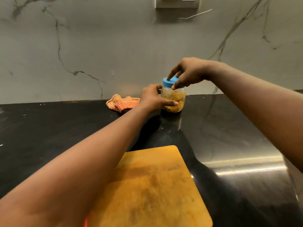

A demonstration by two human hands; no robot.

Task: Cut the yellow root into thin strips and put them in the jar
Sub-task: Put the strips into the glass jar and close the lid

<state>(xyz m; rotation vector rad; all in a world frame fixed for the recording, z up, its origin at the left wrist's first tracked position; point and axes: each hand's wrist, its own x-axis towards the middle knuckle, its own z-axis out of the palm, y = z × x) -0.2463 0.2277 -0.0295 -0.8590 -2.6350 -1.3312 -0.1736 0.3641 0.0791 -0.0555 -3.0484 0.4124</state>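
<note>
Blue plastic: a lid (170,83) sits on a clear jar (177,95), and through the head camera I see both hands on it.

The right hand (188,72) is above the lid. Its index fingertip (168,77) presses the top and its thumb curls against the near rim, so it pinches the lid. The other fingers are half curled behind, and I cannot tell whether they touch.

The left hand (153,99) wraps the jar's body from the left, thumb across the front. Its fingers curl out of sight round the back. Just beyond that thumb, inside the jar, lie the yellow strips (173,97), filling about the lower half.

Just left of the left knuckles is a crumpled orange cloth (123,103). Well nearer than both wrists lies a wooden board (154,185), stained yellow, with no root on it that I can see. Everything rests on a black counter (49,128).

With the strips in the jar and the board bare, I judge the cutting done and the lid being closed, though one frame cannot rule out opening. To do it well I would hold the jar firmly down on the counter with the left hand. I would spread more right fingers round the rim, keep the lid level so the thread catches, and turn until snug. A thumb-and-finger pinch may slip on smooth plastic.
</note>
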